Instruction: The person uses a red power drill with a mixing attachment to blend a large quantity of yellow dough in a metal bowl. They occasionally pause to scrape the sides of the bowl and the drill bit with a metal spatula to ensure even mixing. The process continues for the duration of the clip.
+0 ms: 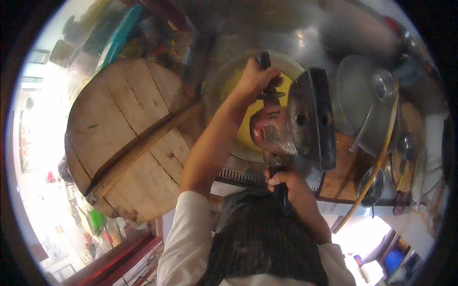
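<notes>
Both of my hands hold a two-handled power tool (273,128) with a scuffed red and metal body and a black housing. My left hand (257,80) is closed around its far black handle. Nearer to me, my right hand (287,182) grips the other black handle, beside my dark striped apron (269,233). Beneath the tool lies a yellow mixture (245,131) in a large round metal pan (212,71). The tool's body hides part of the mixture, and its lower end cannot be made out.
A big round wooden lid (124,100) with a bar across it stands at left. On the right are a wide round metal vessel (350,90), a long yellow stick or hose (372,183), a small dark pan (372,188) and a brown wooden board (339,169).
</notes>
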Motion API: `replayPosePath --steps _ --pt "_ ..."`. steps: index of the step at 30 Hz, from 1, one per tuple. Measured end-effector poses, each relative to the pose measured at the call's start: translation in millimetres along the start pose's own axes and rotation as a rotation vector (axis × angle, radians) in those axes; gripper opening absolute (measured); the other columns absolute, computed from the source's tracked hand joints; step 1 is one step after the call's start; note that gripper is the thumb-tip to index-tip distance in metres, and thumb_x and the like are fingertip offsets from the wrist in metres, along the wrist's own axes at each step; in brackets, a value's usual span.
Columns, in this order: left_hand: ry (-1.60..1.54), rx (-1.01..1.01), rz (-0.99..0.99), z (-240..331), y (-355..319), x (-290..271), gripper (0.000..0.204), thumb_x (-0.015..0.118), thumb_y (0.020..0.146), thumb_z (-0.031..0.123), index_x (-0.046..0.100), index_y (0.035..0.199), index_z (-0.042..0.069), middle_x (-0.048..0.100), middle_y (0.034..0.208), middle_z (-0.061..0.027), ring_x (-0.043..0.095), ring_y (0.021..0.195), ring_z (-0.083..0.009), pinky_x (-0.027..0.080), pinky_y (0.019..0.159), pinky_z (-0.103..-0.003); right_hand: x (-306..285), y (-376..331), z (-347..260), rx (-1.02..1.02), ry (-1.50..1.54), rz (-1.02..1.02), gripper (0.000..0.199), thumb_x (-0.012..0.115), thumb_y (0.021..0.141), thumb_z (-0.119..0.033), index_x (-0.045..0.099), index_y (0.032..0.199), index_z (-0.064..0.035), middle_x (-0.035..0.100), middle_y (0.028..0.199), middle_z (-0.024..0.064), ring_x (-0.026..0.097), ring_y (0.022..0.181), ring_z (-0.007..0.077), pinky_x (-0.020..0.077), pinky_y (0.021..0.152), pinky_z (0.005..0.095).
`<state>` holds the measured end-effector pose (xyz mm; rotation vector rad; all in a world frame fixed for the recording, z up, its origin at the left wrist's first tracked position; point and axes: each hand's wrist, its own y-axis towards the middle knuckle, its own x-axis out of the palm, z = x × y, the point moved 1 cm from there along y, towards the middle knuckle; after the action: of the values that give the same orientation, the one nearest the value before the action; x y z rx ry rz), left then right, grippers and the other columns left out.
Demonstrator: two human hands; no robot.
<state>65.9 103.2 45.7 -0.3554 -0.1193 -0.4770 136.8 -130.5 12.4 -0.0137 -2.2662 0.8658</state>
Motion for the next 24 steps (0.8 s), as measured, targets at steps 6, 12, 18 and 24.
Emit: replayPosePath --steps 6,12,18,24 --pt "0.581 0.193 -0.056 -26 75 7 0.020 0.060 0.072 0.017 0.059 0.074 -0.002 0.058 0.067 -0.0111 0.059 0.064 -0.0200 0.047 0.057 -0.033 -6 12 3 0.104 0.159 0.047 0.023 0.060 0.059 -0.005 0.055 0.081 0.0014 0.053 0.065 0.0086 0.052 0.056 0.0203 0.0435 0.054 0.0310" --pt "0.677 0.196 -0.231 -20 79 23 0.024 0.061 0.072 0.024 0.062 0.074 0.000 0.060 0.070 -0.0093 0.054 0.061 -0.0156 0.043 0.055 -0.033 12 2 -9 0.108 0.230 0.139 0.025 0.057 0.057 -0.004 0.052 0.081 0.0003 0.052 0.069 0.0094 0.050 0.057 0.0198 0.0414 0.055 0.0297" --pt "0.551 0.161 -0.275 -23 86 22 0.025 0.062 0.071 0.024 0.061 0.076 -0.001 0.059 0.070 -0.0083 0.055 0.063 -0.0165 0.044 0.055 -0.033 25 -1 -4 0.086 0.258 0.162 0.024 0.057 0.058 -0.005 0.052 0.082 -0.0005 0.052 0.070 0.0079 0.049 0.059 0.0192 0.0410 0.055 0.0292" --pt "0.790 0.061 -0.205 -27 96 46 0.025 0.061 0.073 0.022 0.060 0.079 -0.002 0.058 0.070 -0.0078 0.055 0.062 -0.0178 0.044 0.055 -0.034 25 -6 1 0.031 0.320 0.114 0.021 0.055 0.061 -0.004 0.051 0.081 0.0002 0.052 0.069 0.0080 0.050 0.058 0.0195 0.0425 0.055 0.0300"
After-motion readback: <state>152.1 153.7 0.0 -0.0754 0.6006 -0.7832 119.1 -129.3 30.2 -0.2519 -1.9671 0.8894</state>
